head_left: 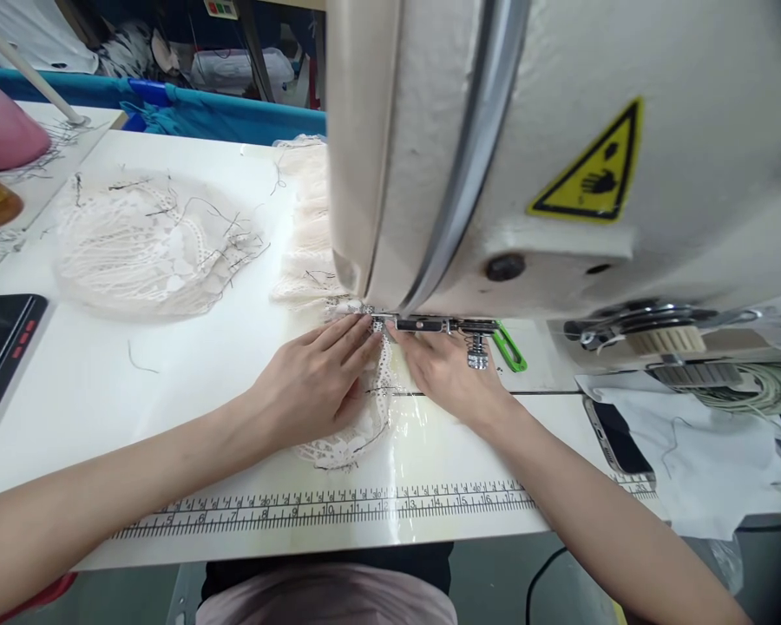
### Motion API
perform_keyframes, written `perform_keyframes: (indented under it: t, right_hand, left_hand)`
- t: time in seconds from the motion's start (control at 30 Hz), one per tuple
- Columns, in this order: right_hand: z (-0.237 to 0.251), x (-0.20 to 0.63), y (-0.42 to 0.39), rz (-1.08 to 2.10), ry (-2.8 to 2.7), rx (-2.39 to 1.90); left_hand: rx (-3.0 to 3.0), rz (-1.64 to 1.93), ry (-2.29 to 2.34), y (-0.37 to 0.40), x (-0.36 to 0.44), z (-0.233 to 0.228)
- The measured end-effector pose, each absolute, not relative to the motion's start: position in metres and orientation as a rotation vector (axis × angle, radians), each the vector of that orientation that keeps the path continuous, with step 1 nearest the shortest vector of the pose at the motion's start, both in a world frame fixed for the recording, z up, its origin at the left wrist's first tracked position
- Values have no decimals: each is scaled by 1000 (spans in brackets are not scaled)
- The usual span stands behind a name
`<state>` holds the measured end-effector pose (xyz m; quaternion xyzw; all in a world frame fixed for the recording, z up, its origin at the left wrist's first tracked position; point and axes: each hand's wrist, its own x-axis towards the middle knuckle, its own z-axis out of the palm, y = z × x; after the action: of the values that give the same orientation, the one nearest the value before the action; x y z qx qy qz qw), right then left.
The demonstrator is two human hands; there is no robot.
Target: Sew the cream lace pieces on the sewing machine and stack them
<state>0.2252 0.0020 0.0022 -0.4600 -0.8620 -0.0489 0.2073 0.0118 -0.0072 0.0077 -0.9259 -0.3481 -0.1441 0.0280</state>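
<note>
I see the lace piece [344,447] at 6 o'clock in my view, running up to the sewing machine [560,87], the left hand [312,373] laid flat over it, fingers extended and close together. Toward 3 o'clock of it, the right hand's [452,373] fingertips are partly hidden, so I can't tell their grip; a lace bundle [149,243] lies at 9, a phone [620,437] at 4.

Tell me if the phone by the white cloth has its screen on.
Apparently off: the phone shows a dark face, nothing lit.
</note>
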Motion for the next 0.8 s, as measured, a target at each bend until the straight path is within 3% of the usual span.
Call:
perform_keyframes:
  t: [0.27, 0.47, 0.7, 0.8]
  right_hand:
    - [-1, 226, 1, -190, -2379, -1255]
    - [9, 236, -5, -169, -2454, -1046]
    - [0, 238, 4, -17, -2525, -626]
    - [-4, 238, 6, 24, -2499, -603]
  left_hand:
    - [-2877, -485, -1098, -4, 12, 9]
    - [-2837, -600, -798, -25, 13, 30]
    - [-2994, -9, -777, -61, 15, 43]
    - [-2859, -94, -842, -58, 14, 37]
